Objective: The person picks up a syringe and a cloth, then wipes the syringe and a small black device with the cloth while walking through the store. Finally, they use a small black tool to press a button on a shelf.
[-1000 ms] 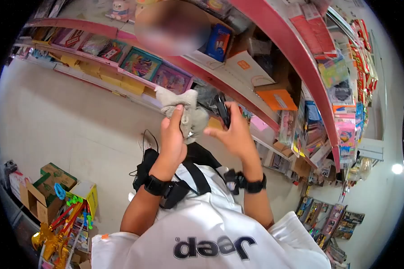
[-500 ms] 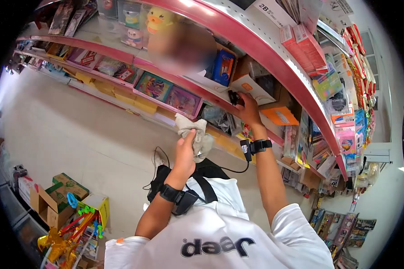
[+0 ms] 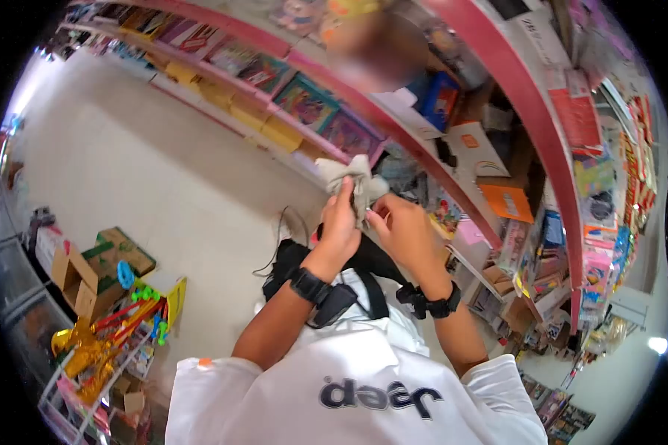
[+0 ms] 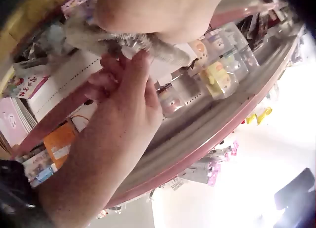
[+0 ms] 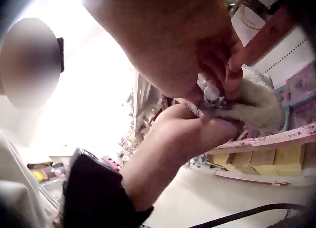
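My left hand (image 3: 339, 226) grips a crumpled pale grey cloth (image 3: 346, 174), thumb along its front, out over the floor beside the shelves. Close against it, my right hand (image 3: 404, 231) has its fingers curled in at the cloth's near edge. A small shiny whitish object (image 5: 212, 93) shows among the folds in the right wrist view, between the right hand's fingertips. The same whitish bit (image 4: 129, 52) appears at the right fingertips in the left wrist view. Most of it is hidden by fingers and cloth, so I cannot tell what it is.
A pink-edged shelf (image 3: 423, 159) runs just beyond the hands, with an open white and orange box (image 3: 479, 148) and a small dark object (image 3: 445, 153) on it. Boxed toys (image 3: 308, 101) sit lower. Cardboard boxes (image 3: 74, 278) and a rack of toys stand at left.
The right hand carried a black object to the shelf beside the box, let go of it and came back empty to the cloth. The left hand has kept hold of the cloth.
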Tool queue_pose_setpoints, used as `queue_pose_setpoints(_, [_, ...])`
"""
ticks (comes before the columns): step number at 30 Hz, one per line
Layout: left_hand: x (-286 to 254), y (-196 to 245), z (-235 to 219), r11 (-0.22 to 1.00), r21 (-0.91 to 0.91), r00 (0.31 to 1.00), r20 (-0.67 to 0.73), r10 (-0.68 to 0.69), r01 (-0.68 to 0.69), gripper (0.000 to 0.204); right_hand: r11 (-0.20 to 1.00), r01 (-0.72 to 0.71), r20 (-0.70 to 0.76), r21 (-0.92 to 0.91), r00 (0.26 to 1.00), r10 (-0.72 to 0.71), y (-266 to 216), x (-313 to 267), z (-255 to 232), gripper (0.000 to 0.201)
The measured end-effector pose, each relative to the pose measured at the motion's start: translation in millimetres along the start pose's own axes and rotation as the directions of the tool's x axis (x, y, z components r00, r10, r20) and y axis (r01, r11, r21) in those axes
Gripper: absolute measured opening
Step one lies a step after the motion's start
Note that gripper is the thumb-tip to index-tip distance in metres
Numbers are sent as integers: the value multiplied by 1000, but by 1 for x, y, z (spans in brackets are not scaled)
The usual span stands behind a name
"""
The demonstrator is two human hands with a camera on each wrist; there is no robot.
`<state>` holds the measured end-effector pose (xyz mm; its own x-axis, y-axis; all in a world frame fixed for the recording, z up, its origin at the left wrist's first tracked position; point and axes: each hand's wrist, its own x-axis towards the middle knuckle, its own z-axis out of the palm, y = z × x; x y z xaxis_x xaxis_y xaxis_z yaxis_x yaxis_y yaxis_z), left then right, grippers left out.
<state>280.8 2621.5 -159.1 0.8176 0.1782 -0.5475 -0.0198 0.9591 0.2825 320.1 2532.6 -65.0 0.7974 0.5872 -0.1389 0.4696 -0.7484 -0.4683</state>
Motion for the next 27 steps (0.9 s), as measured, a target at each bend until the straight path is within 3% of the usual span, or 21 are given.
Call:
queue_pose_setpoints(4, [0, 7, -16, 993, -119, 999, 31, -22, 25, 36, 997, -17, 30, -78, 999, 19, -18, 2, 24, 18])
queue_pose_setpoints(7, [0, 12, -27, 988, -151, 994, -88, -57, 43, 37, 985, 49, 121, -166, 992, -29, -32, -1, 25, 16])
queue_pose_setpoints(11, [2, 53, -55, 949, -309, 991, 99, 95, -61, 35, 989, 139, 157, -43, 979, -131, -60, -14, 13, 13])
queue_pose_setpoints(12, [-8, 66, -45, 947, -267, 984, -61, 170, -180, 33, 987, 160, 171, -25, 973, -153, -70, -16, 9, 13])
queue_pose_setpoints(14, [-17, 86, -54, 946, -238, 975, -83, 207, -221, 30, 982, 190, 181, 18, 965, -190, -87, -15, 8, 13])
queue_pose_setpoints(17, [-27, 108, -55, 913, -298, 960, -49, 276, -278, 30, 911, 380, 46, 158, 919, -391, -93, 10, 26, 16])
queue_pose_setpoints(18, [-34, 111, -49, 906, -326, 960, -25, 278, -271, 31, 925, 349, 20, 152, 934, -356, -98, 20, 32, 19])
queue_pose_setpoints(21, [-50, 118, -48, 892, -336, 945, 12, 327, -304, 35, 908, 403, 233, 111, 878, -418, -114, 45, 42, 21])
queue_pose_setpoints(24, [-55, 138, -55, 869, -349, 924, 23, 382, -351, 35, 890, 447, 183, 87, 871, -455, -138, 50, 51, 21])
queue_pose_setpoints(27, [-67, 169, -49, 877, -183, 894, -154, 420, -444, 36, 856, 505, 192, 112, 834, -517, -152, 57, 54, 19])
